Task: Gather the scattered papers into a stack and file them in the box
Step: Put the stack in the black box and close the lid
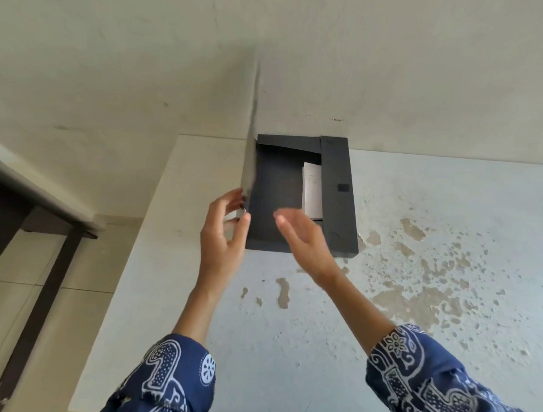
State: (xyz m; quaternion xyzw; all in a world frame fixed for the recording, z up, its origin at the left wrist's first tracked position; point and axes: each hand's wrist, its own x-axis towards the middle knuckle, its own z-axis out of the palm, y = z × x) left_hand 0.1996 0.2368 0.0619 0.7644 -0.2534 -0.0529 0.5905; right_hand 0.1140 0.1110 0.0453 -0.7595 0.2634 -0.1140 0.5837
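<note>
Nearest us, two sleeves (166, 385) in a blue and white print, forearms reaching out over the table (454, 291), whose pale top is worn in brown patches.

Left hand (223, 236) next: we see its fingers pinching the near bottom corner of the lid (252, 157), thumb on one side, fingertips on the other, a ring showing by the edge. We judge the lid is held upright like this so the box stays open and the cavity is clear. The lid is edge-on to us and blurred, so it is probably swinging; which way, we cannot tell.

Right hand (302, 238) hovers over the near part of the box (338, 196), palm turned inward, fingers loose and spread, gripping nothing. It is blurred too. Touching the box or just above it: cannot tell.

Box: dark grey or black, flat, lying at the far edge of the table against the wall (289, 65). Its right flap carries a small square catch.

Papers (312, 190): white, faint lines of print, already inside the box, tucked against the right side, partly under that flap. They look squared as one stack. No loose sheets on the table that we can see, so we judge the filing done and only closing left.
</note>
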